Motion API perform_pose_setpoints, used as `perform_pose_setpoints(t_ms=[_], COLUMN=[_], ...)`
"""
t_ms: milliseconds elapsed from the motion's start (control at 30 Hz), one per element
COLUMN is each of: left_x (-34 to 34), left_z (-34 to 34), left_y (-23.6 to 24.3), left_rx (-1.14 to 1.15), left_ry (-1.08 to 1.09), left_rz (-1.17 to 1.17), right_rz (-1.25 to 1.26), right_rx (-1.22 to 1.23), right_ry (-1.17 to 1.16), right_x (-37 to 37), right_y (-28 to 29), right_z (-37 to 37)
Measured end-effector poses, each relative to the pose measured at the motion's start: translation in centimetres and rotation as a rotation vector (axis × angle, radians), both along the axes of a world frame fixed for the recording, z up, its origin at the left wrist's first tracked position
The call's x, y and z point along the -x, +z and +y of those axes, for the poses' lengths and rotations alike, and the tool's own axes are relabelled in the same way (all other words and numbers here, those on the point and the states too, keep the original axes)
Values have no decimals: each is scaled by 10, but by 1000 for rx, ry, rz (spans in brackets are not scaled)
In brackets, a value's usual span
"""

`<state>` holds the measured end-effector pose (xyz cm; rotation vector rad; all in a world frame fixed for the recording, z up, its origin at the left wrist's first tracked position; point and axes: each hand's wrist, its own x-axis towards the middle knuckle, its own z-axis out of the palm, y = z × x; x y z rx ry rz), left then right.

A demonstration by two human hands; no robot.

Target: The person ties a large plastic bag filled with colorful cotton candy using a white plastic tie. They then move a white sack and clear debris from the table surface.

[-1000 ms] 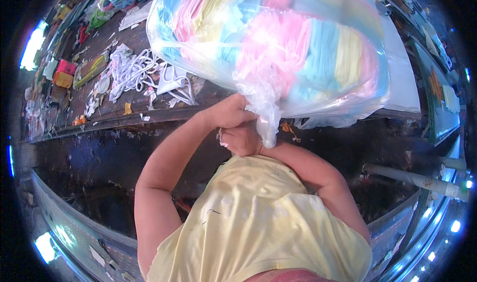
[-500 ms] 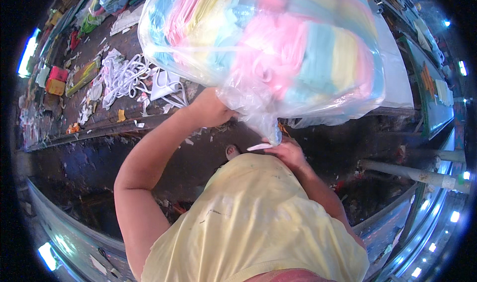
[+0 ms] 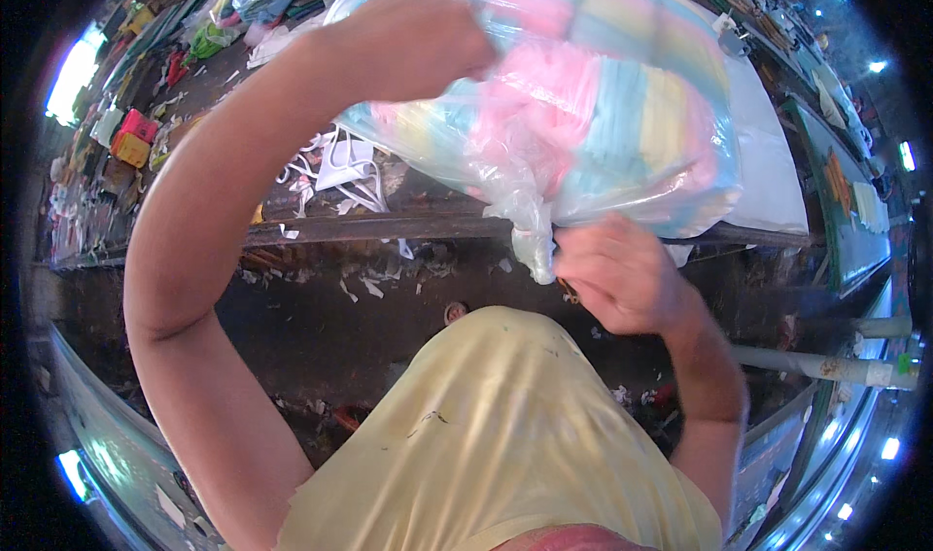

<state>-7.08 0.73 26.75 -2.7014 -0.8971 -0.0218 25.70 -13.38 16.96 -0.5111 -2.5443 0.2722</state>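
Observation:
A big clear plastic bag [image 3: 637, 114], packed with stacks of pink, blue and yellow pieces, lies in front of me. Its gathered, twisted neck [image 3: 531, 245] hangs over the table's near edge. Raised over the bag's upper left part is my left hand [image 3: 428, 44], somewhat blurred, its fingers curled in; anything inside them is hidden. Close against the right side of the neck, my right hand [image 3: 622, 271] has its fingers pressed together. What it grips, if anything, does not show clearly.
White pieces with straps [image 3: 347, 167] and scraps lie on the dark table left of the bag. A red and yellow object [image 3: 133, 138] sits farther left. White sheeting [image 3: 768, 148] lies under the bag's right side. A pipe [image 3: 826, 364] juts in at right.
My left hand has left the bag's neck and swung up and forward over the bag. My right hand has risen and come right of the neck; the white strip beside it no longer shows.

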Motion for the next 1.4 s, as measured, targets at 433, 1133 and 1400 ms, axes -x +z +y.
perform_pose_setpoints(t_ms=[433,1133,1400], left_x=[-44,-124,-107], left_z=[-18,-125,-139], left_y=[15,-216,-186], left_rx=[-418,880,863], left_ry=[-239,678,736], left_rz=[-233,-1344,-879], right_rz=[-865,-589,-569], right_rx=[-670,-635,-422], right_ry=[82,-252,-439], right_x=[74,-81,-163], right_y=[93,84,40], right_z=[113,99,31])
